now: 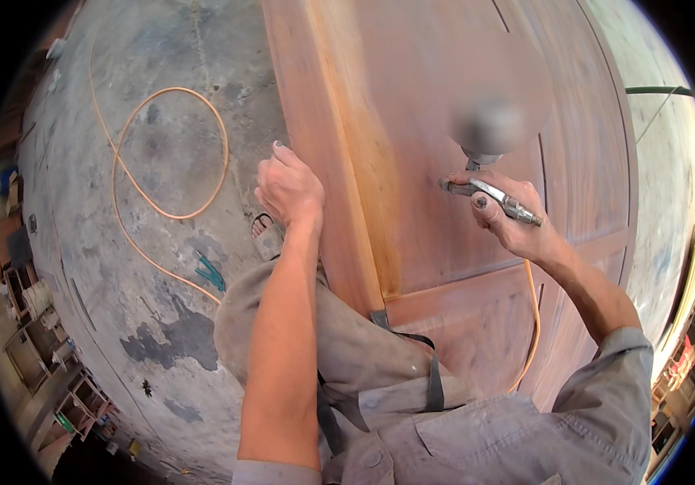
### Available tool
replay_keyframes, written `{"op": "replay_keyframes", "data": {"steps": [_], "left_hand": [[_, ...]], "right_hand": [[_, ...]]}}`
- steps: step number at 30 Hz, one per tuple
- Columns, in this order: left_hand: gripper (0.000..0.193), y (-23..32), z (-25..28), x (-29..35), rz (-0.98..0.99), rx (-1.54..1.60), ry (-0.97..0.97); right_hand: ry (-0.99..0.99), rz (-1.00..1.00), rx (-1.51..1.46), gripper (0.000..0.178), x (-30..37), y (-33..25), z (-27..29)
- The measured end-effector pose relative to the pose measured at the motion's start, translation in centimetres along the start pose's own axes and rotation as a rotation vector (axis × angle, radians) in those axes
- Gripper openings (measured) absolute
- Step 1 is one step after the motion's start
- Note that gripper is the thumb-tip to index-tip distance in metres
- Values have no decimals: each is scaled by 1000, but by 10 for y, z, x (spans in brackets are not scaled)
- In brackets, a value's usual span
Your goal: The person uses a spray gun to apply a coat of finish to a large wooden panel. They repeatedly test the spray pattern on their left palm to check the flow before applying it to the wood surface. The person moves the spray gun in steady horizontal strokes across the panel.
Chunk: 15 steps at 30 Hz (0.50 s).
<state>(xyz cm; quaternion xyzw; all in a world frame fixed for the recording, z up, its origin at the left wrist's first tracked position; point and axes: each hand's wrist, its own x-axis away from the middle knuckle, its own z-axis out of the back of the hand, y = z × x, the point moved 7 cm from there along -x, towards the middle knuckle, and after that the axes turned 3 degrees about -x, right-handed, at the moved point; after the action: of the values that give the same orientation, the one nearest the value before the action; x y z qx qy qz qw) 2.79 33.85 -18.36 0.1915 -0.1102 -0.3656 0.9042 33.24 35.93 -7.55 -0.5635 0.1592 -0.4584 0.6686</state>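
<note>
A metal spray gun (502,200) is gripped in my right hand (517,214), over the brown wooden door panel (444,234). Its upper end is a round, silvery part (489,125), too blurred to make out. Past my right wrist, an orange air hose (535,323) runs down over the panel. My left hand (289,187) is curled into a loose fist beside the panel's left edge, and nothing shows in it. Reddish-brown with pale streaks, the panel has a yellowish strip of wood (371,218) along a raised left border.
On the concrete floor (161,267) at left lies a looped orange hose (226,145). Teal-handled pliers (211,272) rest near my knee, and my sandalled foot (266,236) is beside the panel. Shelves with clutter (36,347) line the far left.
</note>
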Motion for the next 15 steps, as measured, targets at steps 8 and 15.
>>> {"op": "replay_keyframes", "data": {"steps": [8,15], "left_hand": [[56,-1,-1,-1,-3,4,13],[50,-2,-6,-2,-15,1,44]], "right_hand": [[66,57,7,31,-36,-8,7],[146,220,-7,32,-52,-14,10]]}}
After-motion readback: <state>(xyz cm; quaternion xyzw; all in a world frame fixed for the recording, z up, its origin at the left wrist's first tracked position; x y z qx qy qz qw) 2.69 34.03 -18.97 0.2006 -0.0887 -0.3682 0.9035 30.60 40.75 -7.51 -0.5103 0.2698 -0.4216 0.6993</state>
